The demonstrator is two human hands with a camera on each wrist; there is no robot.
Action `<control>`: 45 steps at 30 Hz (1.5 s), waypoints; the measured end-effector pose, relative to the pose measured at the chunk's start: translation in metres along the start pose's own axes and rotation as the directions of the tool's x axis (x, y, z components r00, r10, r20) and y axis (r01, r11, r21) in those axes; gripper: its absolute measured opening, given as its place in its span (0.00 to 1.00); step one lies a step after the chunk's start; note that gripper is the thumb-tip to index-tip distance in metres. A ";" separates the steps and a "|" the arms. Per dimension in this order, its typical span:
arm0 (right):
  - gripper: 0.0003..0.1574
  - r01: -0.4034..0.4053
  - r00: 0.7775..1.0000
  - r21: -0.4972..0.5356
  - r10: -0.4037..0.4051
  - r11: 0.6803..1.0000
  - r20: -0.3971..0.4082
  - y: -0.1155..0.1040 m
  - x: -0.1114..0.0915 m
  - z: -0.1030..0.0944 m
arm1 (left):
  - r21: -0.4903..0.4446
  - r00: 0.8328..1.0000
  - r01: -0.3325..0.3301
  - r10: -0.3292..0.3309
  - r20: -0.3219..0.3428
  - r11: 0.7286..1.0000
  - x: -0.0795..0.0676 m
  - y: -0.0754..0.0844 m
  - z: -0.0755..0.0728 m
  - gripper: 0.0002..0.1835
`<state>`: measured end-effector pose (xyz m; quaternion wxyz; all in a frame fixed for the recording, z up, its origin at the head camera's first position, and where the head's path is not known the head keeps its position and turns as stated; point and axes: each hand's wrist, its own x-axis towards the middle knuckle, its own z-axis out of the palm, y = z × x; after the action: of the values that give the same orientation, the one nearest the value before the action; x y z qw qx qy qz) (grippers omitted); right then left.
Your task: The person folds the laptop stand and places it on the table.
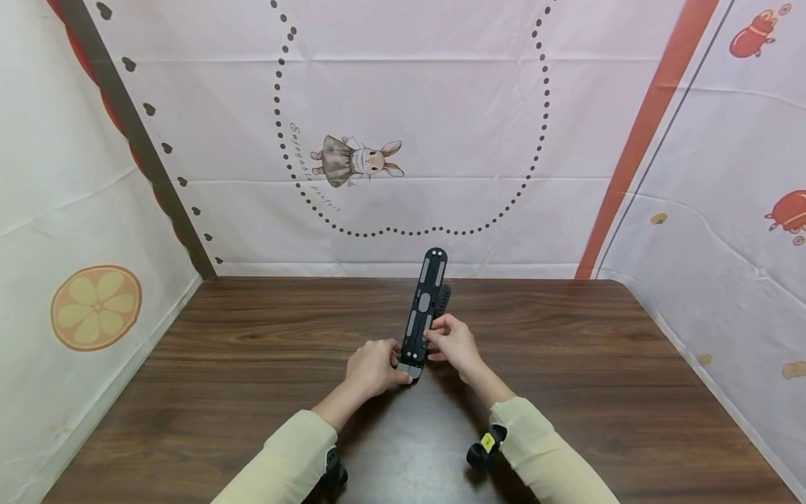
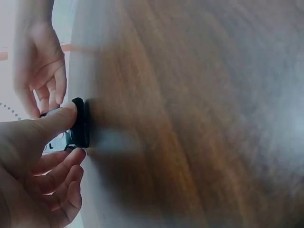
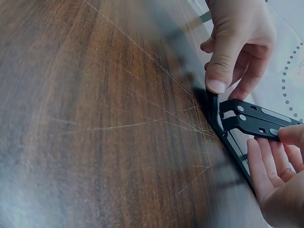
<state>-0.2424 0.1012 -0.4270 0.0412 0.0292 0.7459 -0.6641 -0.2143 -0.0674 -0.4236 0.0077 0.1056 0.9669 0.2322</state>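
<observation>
So the left hand is crammed into the lower left of the shot, pinching the black stand, thumb on its upper side and fingertips at the bottom edge. Other fingers are loosely bent underneath. Right hand comes in from the top left, fingers pointing down toward the stand, partly behind the left thumb, so can't tell if they're touching it. Brown wood table fills most of the rest, kinda blurry, glare on the right. White cloth at the far left, with dark dots.
</observation>
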 end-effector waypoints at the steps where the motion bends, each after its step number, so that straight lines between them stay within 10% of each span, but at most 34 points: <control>1: 0.07 -0.002 1.000 0.001 0.002 1.000 0.001 0.000 0.000 0.000 | 0.002 1.000 -0.004 0.004 0.005 1.000 0.000 -0.001 -0.001 0.26; 45: 0.08 -0.021 0.999 0.015 0.021 1.000 0.029 0.002 -0.002 -0.004 | 0.133 0.997 0.062 -0.055 -0.054 0.989 -0.007 0.014 0.007 0.27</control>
<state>-0.2401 0.1056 -0.4283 0.0587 0.0279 0.7399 -0.6695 -0.2044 -0.0540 -0.4238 -0.0171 0.0715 0.9829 0.1690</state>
